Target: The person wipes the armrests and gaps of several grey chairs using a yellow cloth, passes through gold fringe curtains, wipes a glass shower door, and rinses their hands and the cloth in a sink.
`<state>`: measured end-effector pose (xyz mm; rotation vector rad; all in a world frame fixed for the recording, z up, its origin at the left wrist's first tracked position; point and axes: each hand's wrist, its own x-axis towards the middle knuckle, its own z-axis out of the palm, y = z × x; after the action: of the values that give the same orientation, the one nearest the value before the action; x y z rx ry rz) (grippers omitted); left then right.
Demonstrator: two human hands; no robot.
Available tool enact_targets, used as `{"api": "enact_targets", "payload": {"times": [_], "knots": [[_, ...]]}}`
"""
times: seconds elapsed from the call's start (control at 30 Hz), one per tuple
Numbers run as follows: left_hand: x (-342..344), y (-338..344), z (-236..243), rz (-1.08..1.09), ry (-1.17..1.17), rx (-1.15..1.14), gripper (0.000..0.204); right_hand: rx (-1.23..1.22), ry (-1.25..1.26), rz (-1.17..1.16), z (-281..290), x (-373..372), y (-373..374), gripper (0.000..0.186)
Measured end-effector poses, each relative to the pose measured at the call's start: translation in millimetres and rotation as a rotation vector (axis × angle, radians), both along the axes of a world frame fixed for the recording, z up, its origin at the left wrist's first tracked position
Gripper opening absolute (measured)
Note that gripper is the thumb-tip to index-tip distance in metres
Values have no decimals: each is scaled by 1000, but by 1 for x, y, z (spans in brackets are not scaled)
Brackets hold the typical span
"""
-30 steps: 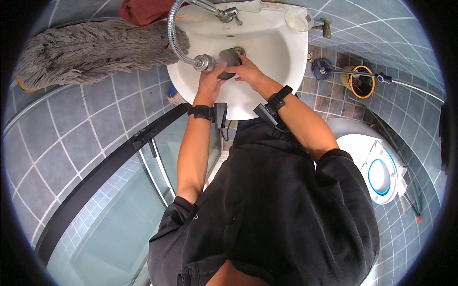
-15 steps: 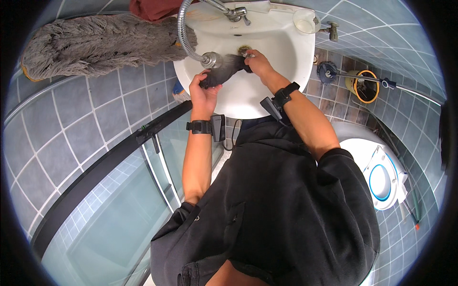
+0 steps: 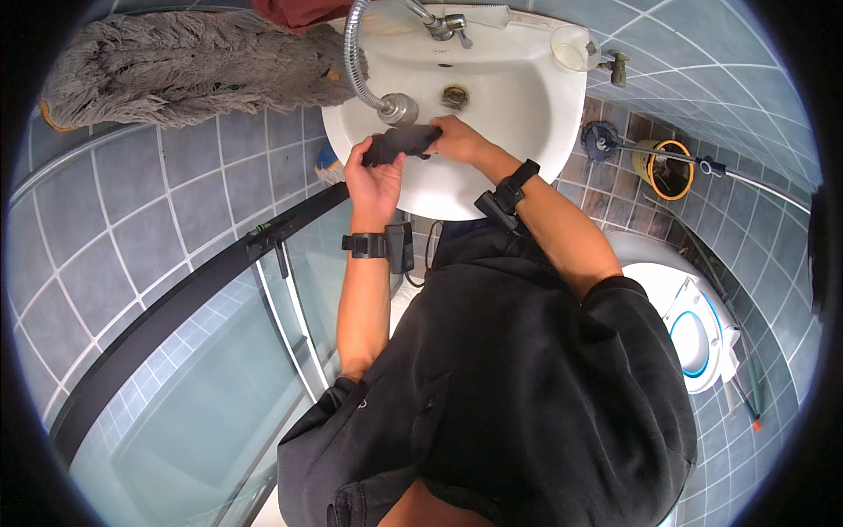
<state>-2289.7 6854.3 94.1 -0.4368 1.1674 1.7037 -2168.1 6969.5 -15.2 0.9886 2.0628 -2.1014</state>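
Observation:
A dark, bunched cloth (image 3: 401,146), elongated like a sock, is stretched between my two hands over the near left part of the white sink (image 3: 518,176). At its left end, my left hand (image 3: 376,178) grips it with the thumb on the near side and the palm turned up. My right hand (image 3: 457,140) pinches the other end from the right. Just above the cloth hangs the metal spout head (image 3: 398,110) of a flexible hose (image 3: 353,53). Beyond my right hand the drain (image 3: 454,97) shows uncovered.
Behind the sink sits a tap (image 3: 448,26), with a clear cup (image 3: 574,47) at the right corner. A grey fluffy mop head (image 3: 193,70) lies at the left. The glass shower door (image 3: 219,351) stands left, the toilet (image 3: 694,325) right, and a yellow-rimmed bucket (image 3: 672,171) farther off.
My right hand has come nearer and to the left, away from the drain, bringing its end of the cloth along. The cloth is now shorter and more bunched. My left hand keeps its grip.

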Motion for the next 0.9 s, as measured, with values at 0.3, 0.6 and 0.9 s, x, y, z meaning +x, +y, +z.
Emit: {"api": "enact_targets", "payload": {"times": [0.3,0.6,0.9], "knots": [[-5,4,-48,-295,155,-186,15,-824,225,-709,37,-1,4,32],[-2,30,-86,-826,829,-349,45,-690,103,-537,16,2,13,27],[-14,34,-80,-973,1034,-407,20,-453,-8,-323,14,11,21,37]]}}
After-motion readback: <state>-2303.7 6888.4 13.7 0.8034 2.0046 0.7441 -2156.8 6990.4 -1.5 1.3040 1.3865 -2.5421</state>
